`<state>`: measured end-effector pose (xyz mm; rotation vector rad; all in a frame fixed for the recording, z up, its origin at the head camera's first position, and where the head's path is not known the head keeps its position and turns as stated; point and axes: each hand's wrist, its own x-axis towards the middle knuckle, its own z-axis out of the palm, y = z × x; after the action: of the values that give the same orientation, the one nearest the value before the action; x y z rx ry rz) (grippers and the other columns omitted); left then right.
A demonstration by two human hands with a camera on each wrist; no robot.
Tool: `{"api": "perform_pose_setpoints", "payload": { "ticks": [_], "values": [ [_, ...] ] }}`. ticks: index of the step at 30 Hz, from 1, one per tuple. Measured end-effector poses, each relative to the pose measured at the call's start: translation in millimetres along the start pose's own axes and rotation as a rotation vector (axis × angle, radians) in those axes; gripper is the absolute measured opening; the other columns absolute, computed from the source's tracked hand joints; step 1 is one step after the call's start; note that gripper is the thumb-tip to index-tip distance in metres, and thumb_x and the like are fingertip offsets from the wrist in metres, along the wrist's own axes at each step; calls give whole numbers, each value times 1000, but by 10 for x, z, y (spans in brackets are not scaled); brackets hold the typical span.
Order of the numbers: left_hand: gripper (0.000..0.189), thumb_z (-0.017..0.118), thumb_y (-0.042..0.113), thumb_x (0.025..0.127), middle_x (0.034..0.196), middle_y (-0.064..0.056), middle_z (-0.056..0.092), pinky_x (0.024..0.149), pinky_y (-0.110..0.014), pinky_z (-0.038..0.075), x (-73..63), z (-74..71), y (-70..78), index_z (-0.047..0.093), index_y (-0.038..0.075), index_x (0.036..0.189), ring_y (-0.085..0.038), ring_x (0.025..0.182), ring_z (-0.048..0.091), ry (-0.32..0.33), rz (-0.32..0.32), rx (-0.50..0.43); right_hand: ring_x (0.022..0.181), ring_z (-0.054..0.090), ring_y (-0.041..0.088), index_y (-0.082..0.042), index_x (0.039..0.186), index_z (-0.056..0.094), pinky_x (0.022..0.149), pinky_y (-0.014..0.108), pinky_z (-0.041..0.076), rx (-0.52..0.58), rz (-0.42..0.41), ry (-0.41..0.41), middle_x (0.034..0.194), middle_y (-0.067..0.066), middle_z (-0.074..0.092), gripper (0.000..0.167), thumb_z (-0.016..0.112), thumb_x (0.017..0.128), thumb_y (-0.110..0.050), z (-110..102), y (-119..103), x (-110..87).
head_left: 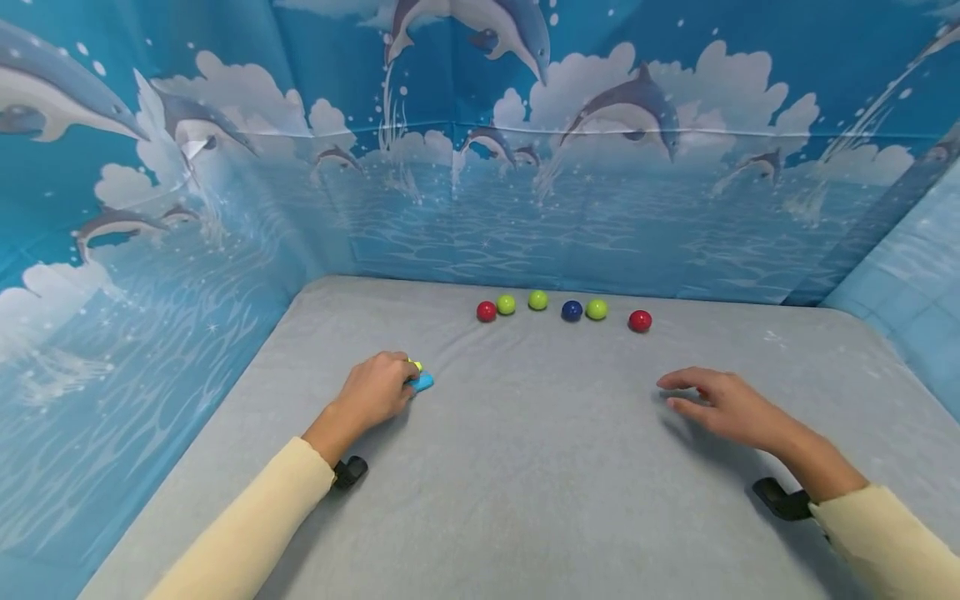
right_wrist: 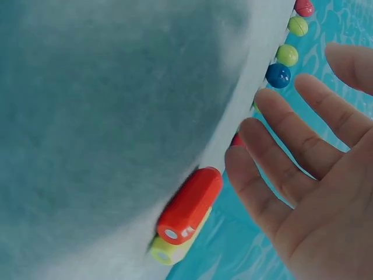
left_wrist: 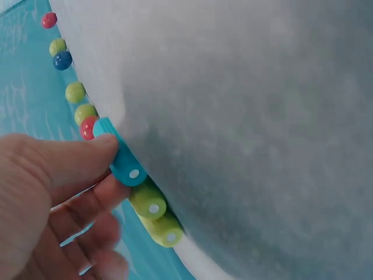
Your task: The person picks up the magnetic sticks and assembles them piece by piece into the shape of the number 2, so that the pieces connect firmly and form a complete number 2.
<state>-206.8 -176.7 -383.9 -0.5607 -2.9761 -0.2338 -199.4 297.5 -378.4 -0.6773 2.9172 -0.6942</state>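
Note:
My left hand pinches a light-blue block between thumb and fingers, low over the grey surface. The block has a rounded end with a white dot. Just beyond it, two yellow-green pieces with white dots show in the left wrist view; the head view gives only a sliver of yellow by the fingers. My right hand hovers over the right part of the surface, fingers loosely extended, holding nothing. Beyond its fingers in the right wrist view lie a red rounded block and a yellow-green one beside it.
Along the back of the grey surface stands a row of balls: a red ball, green ones, a blue ball and another red ball. A dolphin-printed curtain borders the back and sides.

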Motion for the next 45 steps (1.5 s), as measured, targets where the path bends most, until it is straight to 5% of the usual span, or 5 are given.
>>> {"api": "perform_pose_setpoints", "payload": {
  "ticks": [17,27,34,45],
  "values": [
    [6,73,16,89,84,4,65,71,-31,48,113,-2,183,67,17,89,-12,76,53,-105,27,-161,108,65,33,-1,122,66,88,54,55,31,17,-47,118,16,70,33,67,93,-17,41,-23,48],
    [9,69,18,92,97,0,70,81,-31,51,538,32,482,71,14,100,-13,86,58,-158,10,-306,107,66,33,-2,122,66,85,51,56,31,-11,-66,118,15,71,33,66,94,-18,48,-54,145],
    [12,69,18,93,99,-4,71,69,-24,51,846,146,720,71,12,103,-11,72,62,-185,-24,-488,99,66,27,-2,123,65,81,45,57,32,-45,-41,120,16,67,33,68,93,-16,27,-57,192],
    [13,71,18,92,100,-3,74,69,-22,50,1025,297,900,75,13,104,-11,79,62,-205,-15,-489,96,66,21,-4,124,64,75,35,55,-10,-25,-52,124,17,63,34,68,94,-20,57,-47,262]
  ]
}}
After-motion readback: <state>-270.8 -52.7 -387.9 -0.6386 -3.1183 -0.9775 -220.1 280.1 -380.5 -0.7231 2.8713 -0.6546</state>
